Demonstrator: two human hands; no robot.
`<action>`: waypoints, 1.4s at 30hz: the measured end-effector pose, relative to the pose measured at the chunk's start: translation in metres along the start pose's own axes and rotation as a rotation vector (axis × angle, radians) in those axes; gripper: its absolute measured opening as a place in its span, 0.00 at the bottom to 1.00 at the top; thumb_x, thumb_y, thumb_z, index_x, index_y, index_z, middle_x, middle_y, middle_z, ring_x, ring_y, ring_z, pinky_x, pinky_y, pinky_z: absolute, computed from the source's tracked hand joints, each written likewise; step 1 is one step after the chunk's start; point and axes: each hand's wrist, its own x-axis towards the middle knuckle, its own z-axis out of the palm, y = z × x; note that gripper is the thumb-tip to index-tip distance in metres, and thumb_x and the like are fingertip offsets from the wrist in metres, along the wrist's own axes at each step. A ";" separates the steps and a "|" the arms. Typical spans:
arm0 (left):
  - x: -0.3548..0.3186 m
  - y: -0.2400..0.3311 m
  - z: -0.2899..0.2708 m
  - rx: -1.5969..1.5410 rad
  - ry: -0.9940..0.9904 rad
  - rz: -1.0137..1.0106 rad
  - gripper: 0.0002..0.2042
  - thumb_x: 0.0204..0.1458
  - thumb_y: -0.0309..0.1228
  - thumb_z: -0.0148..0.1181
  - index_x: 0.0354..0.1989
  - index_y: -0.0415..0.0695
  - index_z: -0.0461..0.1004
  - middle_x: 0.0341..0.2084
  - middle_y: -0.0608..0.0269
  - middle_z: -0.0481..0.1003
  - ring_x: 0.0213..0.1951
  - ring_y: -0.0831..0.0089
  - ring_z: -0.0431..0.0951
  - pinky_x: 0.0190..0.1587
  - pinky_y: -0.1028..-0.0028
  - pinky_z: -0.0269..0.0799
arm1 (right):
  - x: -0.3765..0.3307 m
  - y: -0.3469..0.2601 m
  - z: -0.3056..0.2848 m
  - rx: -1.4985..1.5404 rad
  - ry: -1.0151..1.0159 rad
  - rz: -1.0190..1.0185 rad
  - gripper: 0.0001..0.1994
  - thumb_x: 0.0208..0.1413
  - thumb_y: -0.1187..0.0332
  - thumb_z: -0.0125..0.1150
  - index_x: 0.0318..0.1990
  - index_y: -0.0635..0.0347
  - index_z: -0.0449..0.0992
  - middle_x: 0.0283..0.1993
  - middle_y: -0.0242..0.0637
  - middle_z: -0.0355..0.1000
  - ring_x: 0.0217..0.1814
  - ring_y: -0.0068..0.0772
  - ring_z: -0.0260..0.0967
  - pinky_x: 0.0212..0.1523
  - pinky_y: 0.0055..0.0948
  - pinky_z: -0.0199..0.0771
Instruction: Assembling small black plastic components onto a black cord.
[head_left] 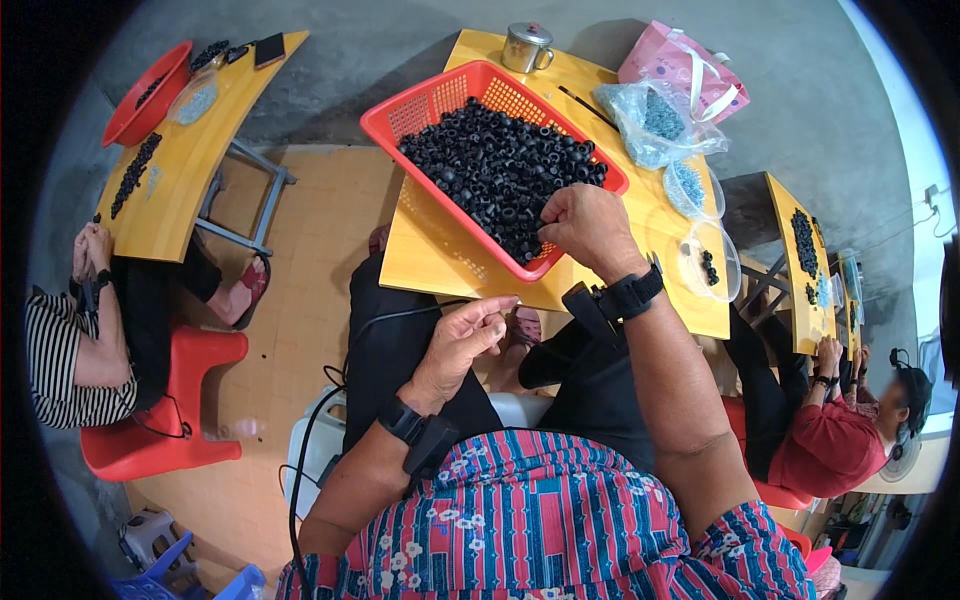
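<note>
A red plastic basket (385,128) full of small black ring-like caps (480,160) stands on a yellow wooden table (425,245). My right hand (592,232) reaches over the basket's near right side. Its fingers are curled down among the caps, and their tips are partly hidden. In front of the table's near edge, above my lap, is my left hand (455,350). There the thumb and index finger come close together, with the other fingers folded. Something small and pale shows at the fingertips, too small to name.
Right of the basket stand a clear tub (722,262) with a few black caps, a tub of small bluish pieces (688,188) and a plastic bag (655,125). A metal mug (527,48) and pink bag (690,70) stand behind. People sit at tables on both sides.
</note>
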 end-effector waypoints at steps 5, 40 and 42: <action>0.001 -0.001 0.000 -0.020 0.002 -0.001 0.21 0.59 0.30 0.55 0.59 0.37 0.65 0.28 0.75 0.66 0.31 0.86 0.67 0.37 0.84 0.67 | -0.001 0.004 0.003 0.044 0.047 -0.069 0.08 0.35 0.66 0.68 0.26 0.57 0.81 0.27 0.40 0.76 0.33 0.41 0.75 0.38 0.37 0.72; 0.000 -0.005 -0.001 -0.193 -0.072 -0.097 0.09 0.57 0.28 0.56 0.45 0.41 0.69 0.32 0.68 0.72 0.33 0.81 0.72 0.42 0.76 0.73 | -0.100 0.006 0.058 1.127 -0.512 0.200 0.09 0.56 0.66 0.63 0.33 0.64 0.78 0.28 0.26 0.73 0.30 0.14 0.65 0.33 0.18 0.66; 0.000 -0.005 0.000 -0.225 -0.086 -0.086 0.09 0.58 0.28 0.55 0.45 0.42 0.68 0.32 0.67 0.72 0.34 0.80 0.72 0.42 0.76 0.73 | -0.102 0.004 0.061 1.155 -0.465 0.184 0.09 0.56 0.66 0.62 0.31 0.63 0.77 0.25 0.24 0.71 0.28 0.13 0.63 0.30 0.17 0.64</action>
